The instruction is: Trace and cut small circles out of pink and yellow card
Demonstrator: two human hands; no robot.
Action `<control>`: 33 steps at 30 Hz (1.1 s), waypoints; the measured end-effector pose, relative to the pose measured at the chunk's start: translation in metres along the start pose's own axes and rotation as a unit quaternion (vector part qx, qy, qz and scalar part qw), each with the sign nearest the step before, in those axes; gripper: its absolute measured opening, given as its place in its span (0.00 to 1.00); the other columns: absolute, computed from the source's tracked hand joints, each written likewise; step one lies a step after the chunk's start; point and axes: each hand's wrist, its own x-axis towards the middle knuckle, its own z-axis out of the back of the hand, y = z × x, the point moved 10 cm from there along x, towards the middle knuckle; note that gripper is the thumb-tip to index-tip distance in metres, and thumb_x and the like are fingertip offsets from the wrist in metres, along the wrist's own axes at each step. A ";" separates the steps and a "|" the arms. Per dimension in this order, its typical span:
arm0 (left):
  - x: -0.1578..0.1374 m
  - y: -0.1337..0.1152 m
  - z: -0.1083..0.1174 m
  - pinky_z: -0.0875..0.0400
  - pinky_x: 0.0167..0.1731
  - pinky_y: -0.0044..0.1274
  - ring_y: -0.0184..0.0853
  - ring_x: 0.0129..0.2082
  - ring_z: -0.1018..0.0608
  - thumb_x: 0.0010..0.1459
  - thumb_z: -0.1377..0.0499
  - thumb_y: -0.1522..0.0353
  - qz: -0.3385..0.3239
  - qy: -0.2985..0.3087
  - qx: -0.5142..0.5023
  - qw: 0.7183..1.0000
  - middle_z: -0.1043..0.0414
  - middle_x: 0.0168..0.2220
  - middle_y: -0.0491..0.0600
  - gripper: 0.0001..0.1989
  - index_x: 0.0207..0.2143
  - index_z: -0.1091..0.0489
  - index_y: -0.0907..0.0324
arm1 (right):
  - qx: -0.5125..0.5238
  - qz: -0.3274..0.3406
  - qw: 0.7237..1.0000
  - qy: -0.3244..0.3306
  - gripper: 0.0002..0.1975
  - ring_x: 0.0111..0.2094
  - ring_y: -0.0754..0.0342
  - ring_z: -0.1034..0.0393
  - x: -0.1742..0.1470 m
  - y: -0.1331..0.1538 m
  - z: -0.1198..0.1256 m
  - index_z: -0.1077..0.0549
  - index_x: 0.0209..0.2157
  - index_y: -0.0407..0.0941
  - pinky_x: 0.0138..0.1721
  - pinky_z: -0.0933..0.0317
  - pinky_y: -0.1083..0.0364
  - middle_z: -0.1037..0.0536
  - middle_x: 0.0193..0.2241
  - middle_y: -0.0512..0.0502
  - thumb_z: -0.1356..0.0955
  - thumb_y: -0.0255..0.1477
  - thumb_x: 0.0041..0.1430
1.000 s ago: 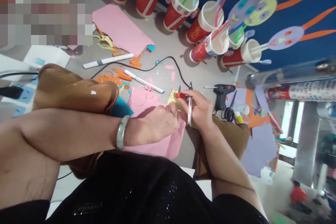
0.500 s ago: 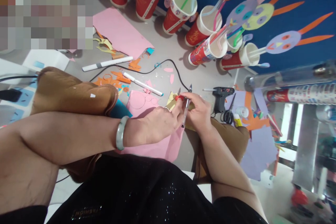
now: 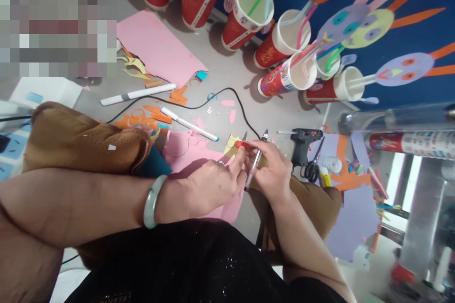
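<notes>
My right hand (image 3: pixel 272 170) is closed with a clear-barrelled pen (image 3: pixel 253 170) in it, the pen's dark tip pointing away from me. Close beside it, my left hand (image 3: pixel 209 184), a pale green bangle on its wrist, has its fingers bent in. Its fingertips meet a small red piece (image 3: pixel 242 144) whose kind I cannot make out. Under that piece lies a scrap of yellow paper (image 3: pixel 231 143) with a circle drawn on it. Pink paper (image 3: pixel 181 151) with circles outlined on it spreads beneath my left hand. My fingers partly hide the yellow scrap.
White markers (image 3: pixel 190 124) and orange paper scraps (image 3: pixel 131 120) lie to the left. A black glue gun (image 3: pixel 302 144) and scissors (image 3: pixel 313 170) are on the right. Red paper cups (image 3: pixel 199 7) with paper faces on straws line the back. Brown cushions (image 3: pixel 81 142) flank my arms.
The camera view has shifted slightly, so things appear in different places. Both hands stay close together at the red piece, and the pen remains in my right hand.
</notes>
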 end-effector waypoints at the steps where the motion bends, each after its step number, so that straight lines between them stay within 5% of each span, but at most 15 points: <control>1: 0.001 0.000 0.000 0.24 0.24 0.23 0.35 0.30 0.15 0.67 0.55 0.81 0.005 -0.007 -0.009 1.000 0.31 0.66 0.69 0.28 0.65 0.31 0.66 | -0.002 0.001 1.000 0.001 0.11 0.33 0.50 0.19 0.000 0.001 0.000 0.22 0.49 0.50 0.37 0.22 0.51 0.16 0.35 0.46 0.26 0.29 0.65; 7: 0.007 -0.001 -0.003 0.20 0.24 0.28 0.36 0.27 0.16 0.66 0.54 0.80 0.009 0.014 -0.032 0.999 0.32 0.68 0.68 0.26 0.60 0.25 0.63 | 0.000 0.020 1.000 -0.004 0.13 0.33 0.51 0.19 0.001 0.005 0.000 0.23 0.49 0.50 0.35 0.22 0.53 0.16 0.36 0.45 0.26 0.26 0.64; 17: 0.009 -0.004 -0.012 0.19 0.26 0.28 0.37 0.31 0.14 0.70 0.55 0.77 -0.012 0.077 -0.053 0.996 0.39 0.70 0.72 0.27 0.68 0.33 0.63 | 0.008 0.010 1.000 0.007 0.14 0.35 0.50 0.18 0.000 0.004 -0.001 0.22 0.51 0.50 0.37 0.22 0.53 0.15 0.37 0.44 0.25 0.27 0.64; 27: 0.009 -0.002 -0.004 0.21 0.23 0.26 0.35 0.25 0.16 0.68 0.55 0.79 0.002 0.039 -0.049 0.998 0.35 0.68 0.72 0.26 0.61 0.26 0.65 | 0.008 -0.014 1.000 0.005 0.12 0.35 0.50 0.17 -0.003 -0.003 -0.003 0.21 0.49 0.51 0.38 0.21 0.52 0.14 0.37 0.46 0.26 0.28 0.65; 33: 0.009 0.001 -0.001 0.25 0.26 0.23 0.34 0.30 0.15 0.66 0.57 0.82 -0.006 0.074 -0.043 0.996 0.40 0.71 0.70 0.30 0.66 0.30 0.63 | 0.007 -0.013 1.000 0.006 0.09 0.35 0.50 0.17 0.000 -0.003 -0.004 0.21 0.48 0.50 0.37 0.21 0.53 0.14 0.37 0.46 0.27 0.28 0.66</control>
